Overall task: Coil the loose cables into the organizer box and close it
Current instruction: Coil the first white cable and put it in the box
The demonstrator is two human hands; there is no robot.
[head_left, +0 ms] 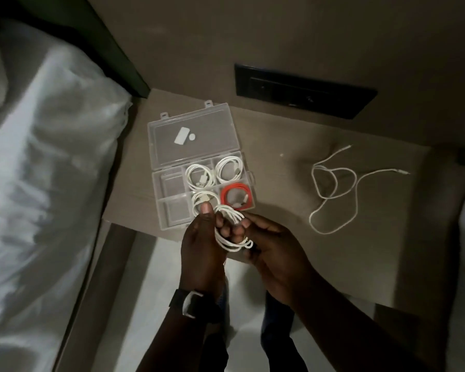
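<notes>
Both hands meet just below the clear plastic organizer box (199,167), which lies open on the brown table (293,183). A white cable wound into loose loops (232,232) hangs between them: the left hand (202,245) has its fingers (220,224) clamped on the coil's upper part, thumb at 12 o'clock, and the right hand (274,251) pinches it from 3 o'clock. Another loose white cable (333,189) sprawls at 3 o'clock of the box.
</notes>
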